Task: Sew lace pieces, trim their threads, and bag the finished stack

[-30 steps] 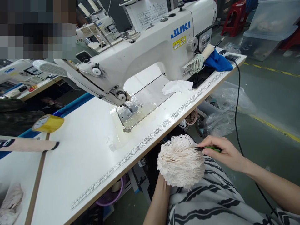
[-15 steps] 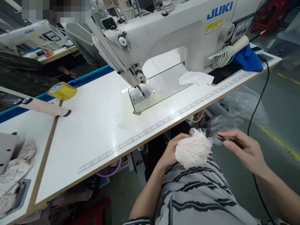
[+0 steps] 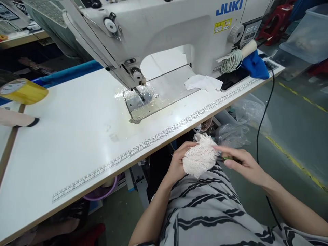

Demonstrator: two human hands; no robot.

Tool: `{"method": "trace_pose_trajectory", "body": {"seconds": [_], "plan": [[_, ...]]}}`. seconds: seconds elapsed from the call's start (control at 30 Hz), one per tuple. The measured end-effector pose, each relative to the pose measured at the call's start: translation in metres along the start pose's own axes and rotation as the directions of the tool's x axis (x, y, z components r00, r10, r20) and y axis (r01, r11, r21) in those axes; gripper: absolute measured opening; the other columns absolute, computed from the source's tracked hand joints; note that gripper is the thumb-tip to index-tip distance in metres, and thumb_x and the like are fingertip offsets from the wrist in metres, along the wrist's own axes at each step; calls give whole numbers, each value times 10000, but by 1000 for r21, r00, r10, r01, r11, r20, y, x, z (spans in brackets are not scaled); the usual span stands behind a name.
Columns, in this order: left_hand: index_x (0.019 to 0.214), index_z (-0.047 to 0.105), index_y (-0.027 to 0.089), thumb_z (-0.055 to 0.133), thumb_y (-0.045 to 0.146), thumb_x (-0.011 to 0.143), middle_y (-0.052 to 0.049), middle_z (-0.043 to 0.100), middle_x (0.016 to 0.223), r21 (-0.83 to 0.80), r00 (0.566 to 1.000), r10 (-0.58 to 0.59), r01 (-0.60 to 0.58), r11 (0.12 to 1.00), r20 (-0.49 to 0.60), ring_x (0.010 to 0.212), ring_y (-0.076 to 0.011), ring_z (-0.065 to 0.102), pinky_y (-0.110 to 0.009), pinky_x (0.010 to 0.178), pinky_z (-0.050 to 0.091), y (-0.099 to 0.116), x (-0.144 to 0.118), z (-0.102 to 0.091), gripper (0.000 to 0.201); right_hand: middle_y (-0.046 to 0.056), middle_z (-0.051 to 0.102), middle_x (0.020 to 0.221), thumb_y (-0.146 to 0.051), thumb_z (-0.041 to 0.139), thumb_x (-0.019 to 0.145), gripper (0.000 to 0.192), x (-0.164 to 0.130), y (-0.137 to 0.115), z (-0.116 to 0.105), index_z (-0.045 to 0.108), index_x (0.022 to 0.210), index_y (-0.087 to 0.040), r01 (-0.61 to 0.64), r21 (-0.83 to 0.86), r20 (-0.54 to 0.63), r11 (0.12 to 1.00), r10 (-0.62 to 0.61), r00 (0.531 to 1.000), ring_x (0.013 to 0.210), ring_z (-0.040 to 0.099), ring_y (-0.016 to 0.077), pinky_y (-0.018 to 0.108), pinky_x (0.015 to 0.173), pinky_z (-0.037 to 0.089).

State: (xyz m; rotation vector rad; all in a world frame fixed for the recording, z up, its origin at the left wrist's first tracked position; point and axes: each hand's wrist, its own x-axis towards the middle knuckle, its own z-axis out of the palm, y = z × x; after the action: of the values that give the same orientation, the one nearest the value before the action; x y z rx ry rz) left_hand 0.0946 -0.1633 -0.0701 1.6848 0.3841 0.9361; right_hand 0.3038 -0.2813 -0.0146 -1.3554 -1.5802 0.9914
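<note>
A bunched piece of white lace [image 3: 200,158] is gripped in my left hand [image 3: 177,164], just over my lap and below the table's front edge. Part of that hand's fingers is hidden behind the lace. My right hand [image 3: 247,166] is closed around small thread snips [image 3: 230,158] with dark blades and a bit of green on the handle. The index finger reaches to the lace's right side, and the blades are against or very near it; I cannot tell whether they touch.
A white sewing machine [image 3: 164,37] stands on the white table [image 3: 77,119], which has a ruler strip [image 3: 143,147] along its front edge. On it lie a white scrap [image 3: 203,83], a blue cloth [image 3: 256,65] and yellow tape [image 3: 28,91]. A black cable [image 3: 265,106] hangs at the right.
My right hand has moved left with the snips, from apart from the lace to its right side. My left hand still holds the lace. The view has shifted.
</note>
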Motion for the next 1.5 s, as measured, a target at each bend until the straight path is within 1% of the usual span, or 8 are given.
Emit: {"method": "trace_pose_trajectory", "body": {"seconds": [0.23, 0.53, 0.87, 1.1, 1.23, 1.33, 1.4, 1.5], "plan": [[1051, 737, 268, 762, 275, 768, -89, 667, 1096, -48, 991, -47, 42, 998, -125, 953, -228, 642, -323, 787, 523, -5, 0, -4, 284, 11, 640, 740, -353, 498, 981, 268, -3, -1, -5, 665, 1171, -263, 23, 104, 270, 994, -51, 961, 534, 466, 114, 258, 533, 333], [1033, 733, 260, 756, 312, 773, -91, 657, 1136, -94, 977, -104, 88, 992, -184, 991, -251, 628, -386, 827, 535, -6, -3, -7, 267, -16, 502, 662, -412, 496, 971, 244, 25, -11, -31, 600, 1154, -288, 53, -130, -20, 990, -56, 998, 554, 440, 130, 268, 524, 346], [1076, 709, 318, 673, 214, 846, -60, 647, 1070, 3, 974, 96, -97, 995, -203, 950, -210, 629, -331, 787, 515, -6, -7, -11, 255, 63, 668, 977, -328, 522, 941, 228, 134, -19, -39, 578, 1120, -201, 159, -728, -53, 666, -286, 957, 793, 598, 183, 287, 599, 373], [1194, 622, 346, 645, 242, 870, -84, 656, 1112, 135, 941, 330, -318, 938, -75, 1082, -252, 593, -444, 909, 491, 5, -3, -18, 342, 104, 650, 1077, -190, 554, 883, 238, 208, -6, -25, 689, 1077, -161, 261, -746, 81, 613, -306, 948, 1030, 556, 270, 423, 880, 403], [1171, 620, 288, 652, 232, 865, -106, 668, 1156, 217, 944, 323, -329, 919, 64, 1107, -251, 590, -435, 922, 482, 13, 5, -23, 313, 80, 673, 1156, -172, 523, 926, 232, 195, -27, -13, 699, 1077, -170, 407, -401, 130, 821, -388, 912, 1133, 561, 227, 447, 1011, 395], [1119, 652, 256, 656, 179, 854, -95, 685, 1156, 276, 946, 250, -301, 913, 206, 1106, -235, 612, -381, 923, 497, 18, 15, -23, 276, 59, 681, 1193, -219, 493, 974, 262, 165, -45, -11, 676, 1157, -177, 371, 58, 463, 927, -355, 813, 1134, 603, 156, 344, 990, 467], [1138, 647, 260, 661, 134, 840, -87, 679, 1181, 316, 946, 208, -282, 906, 249, 1146, -238, 598, -374, 946, 492, 19, 19, -23, 324, 60, 644, 1275, -250, 493, 982, 310, 139, -43, -18, 634, 1251, -190, 257, 97, 605, 961, -262, 752, 1195, 578, 158, 325, 1011, 465], [1137, 631, 261, 696, 98, 799, -99, 662, 1197, 272, 954, 211, -266, 925, 213, 1169, -262, 565, -417, 971, 469, 14, 22, -21, 381, 45, 580, 1366, -270, 509, 975, 343, 96, -19, -46, 605, 1304, -241, 107, -7, 535, 994, -87, 840, 1242, 551, 177, 345, 1061, 438]]}}
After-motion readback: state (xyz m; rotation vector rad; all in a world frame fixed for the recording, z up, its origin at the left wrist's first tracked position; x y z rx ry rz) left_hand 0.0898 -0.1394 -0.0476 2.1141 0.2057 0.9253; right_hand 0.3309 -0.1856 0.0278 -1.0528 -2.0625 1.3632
